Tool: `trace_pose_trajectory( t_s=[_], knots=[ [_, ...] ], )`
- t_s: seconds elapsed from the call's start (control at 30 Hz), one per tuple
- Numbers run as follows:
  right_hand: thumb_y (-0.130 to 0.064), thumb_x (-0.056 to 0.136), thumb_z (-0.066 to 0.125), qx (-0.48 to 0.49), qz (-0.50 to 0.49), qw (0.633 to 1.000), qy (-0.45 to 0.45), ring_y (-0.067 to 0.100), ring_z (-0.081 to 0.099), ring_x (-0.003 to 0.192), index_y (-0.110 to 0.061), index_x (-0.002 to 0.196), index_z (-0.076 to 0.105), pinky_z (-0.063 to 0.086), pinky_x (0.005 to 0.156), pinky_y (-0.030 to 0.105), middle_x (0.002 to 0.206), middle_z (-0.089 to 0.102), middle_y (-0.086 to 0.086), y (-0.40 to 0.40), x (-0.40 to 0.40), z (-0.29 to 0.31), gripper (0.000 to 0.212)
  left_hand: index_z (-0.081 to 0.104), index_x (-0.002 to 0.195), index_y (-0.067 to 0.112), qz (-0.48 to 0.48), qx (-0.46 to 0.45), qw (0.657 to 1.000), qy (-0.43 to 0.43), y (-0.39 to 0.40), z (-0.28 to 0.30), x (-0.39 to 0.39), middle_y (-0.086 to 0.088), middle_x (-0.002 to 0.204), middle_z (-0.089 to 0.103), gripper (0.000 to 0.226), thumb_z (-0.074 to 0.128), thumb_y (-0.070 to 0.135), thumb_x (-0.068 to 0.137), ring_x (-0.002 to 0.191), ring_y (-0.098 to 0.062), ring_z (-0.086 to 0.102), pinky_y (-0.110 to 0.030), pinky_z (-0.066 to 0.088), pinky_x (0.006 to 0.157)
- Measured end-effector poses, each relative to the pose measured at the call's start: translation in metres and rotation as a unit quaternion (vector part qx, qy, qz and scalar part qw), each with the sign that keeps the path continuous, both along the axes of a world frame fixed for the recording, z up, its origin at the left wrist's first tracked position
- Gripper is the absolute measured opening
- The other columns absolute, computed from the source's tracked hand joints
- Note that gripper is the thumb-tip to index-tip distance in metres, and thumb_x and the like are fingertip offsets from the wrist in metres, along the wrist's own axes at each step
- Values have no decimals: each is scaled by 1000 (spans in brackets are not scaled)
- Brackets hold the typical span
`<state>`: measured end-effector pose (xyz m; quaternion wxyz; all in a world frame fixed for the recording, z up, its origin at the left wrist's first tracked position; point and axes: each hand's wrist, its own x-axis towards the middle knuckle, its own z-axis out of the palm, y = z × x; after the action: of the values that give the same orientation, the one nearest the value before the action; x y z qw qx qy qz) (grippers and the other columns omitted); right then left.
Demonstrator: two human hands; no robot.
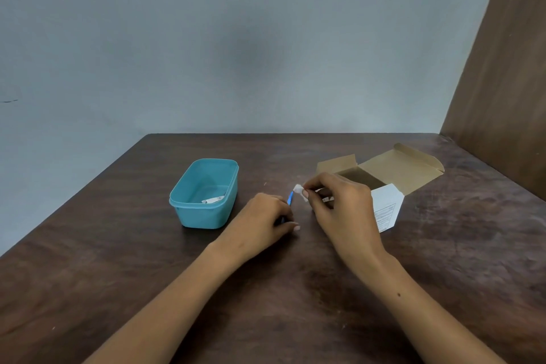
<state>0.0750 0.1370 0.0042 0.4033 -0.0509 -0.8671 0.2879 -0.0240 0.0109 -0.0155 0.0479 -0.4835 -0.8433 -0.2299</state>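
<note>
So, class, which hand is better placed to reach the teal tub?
Likely the left hand, gripping the blue stick beside the teal tub; the right hand, pinching white paper, is farther, by the cardboard box.

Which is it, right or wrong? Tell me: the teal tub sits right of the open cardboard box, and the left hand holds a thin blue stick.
Wrong on one point: the head view shows the teal tub left of the open cardboard box, not right. The left hand does hold a thin blue stick.
</note>
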Motion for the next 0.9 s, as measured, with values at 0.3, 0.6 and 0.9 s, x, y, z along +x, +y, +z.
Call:
trace_pose_trajectory(
  t_s=[0.3, 0.6, 0.9],
  knots=[
    [-13, 83, 72, -2, 1, 1000, -18, 6, 62, 71, -15, 78, 67, 43, 59, 7, 79, 70, -6, -3, 0, -1, 7, 68, 108, 15, 142, 38, 988, -41, -3, 2, 9, -2, 98, 67, 26, 70, 14, 82, 83, -8, 59, -20, 49, 77],
    [-5, 85, 65, -26, 3, 999, -25, 8, 62, 76, -16, 82, 64, 50, 64, 19, 85, 69, -2, -4, 1, 1, 11, 49, 111, 19, 176, 127, 974, -64, -5, 12, 19, 1, 86, 62, 31, 62, 5, 87, 83, -13, 61, -30, 52, 77],
    [-12, 73, 78, -68, 15, 998, 14, 2, 62, 74, -15, 88, 70, 53, 66, 15, 81, 65, -8, -4, 3, 6, 17, 67, 80, 13, 135, 274, 899, -312, -4, 22, 22, -10, 80, 71, 21, 58, -6, 87, 67, -10, 71, -27, 59, 71]
  ],
)
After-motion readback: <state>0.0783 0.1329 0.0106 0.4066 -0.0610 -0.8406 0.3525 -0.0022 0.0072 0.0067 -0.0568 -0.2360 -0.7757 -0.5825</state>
